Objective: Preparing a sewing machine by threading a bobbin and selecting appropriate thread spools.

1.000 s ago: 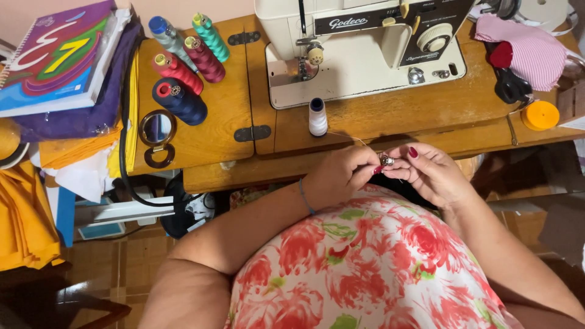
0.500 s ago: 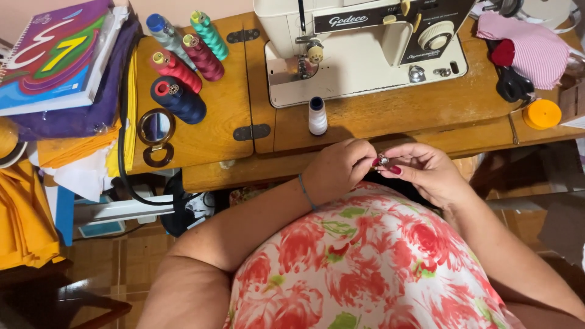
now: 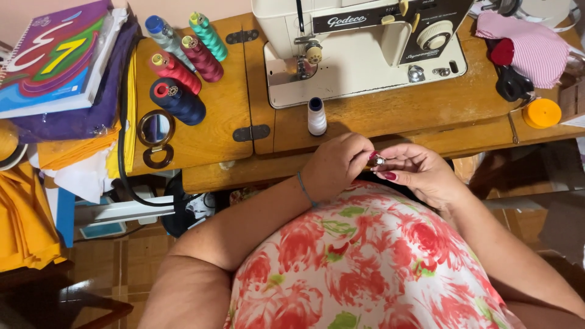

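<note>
both hands curled, fingertips pinching small metal bobbin between them.

Small shiny metal bobbin case (silver, rounded) pinched between both hands' fingertips.

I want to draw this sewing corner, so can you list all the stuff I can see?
Cream sewing machine: one, back of the wooden table.
Big thread cones: five, grey-blue, teal, maroon, red, navy; table's left leaf.
Small white spool with dark top: one, before the machine.
Round brown-framed mirror: one, below the cones.
Colourful spiral notebook: one, far left.
Yellow cloth: a pile, lower left.
Pink striped fabric: one, right.
Black scissors: one, right.
Orange round lid: one, right edge.
Small silver metal part: one, between the fingertips.
Left hand, right hand: both pinching it.
</note>
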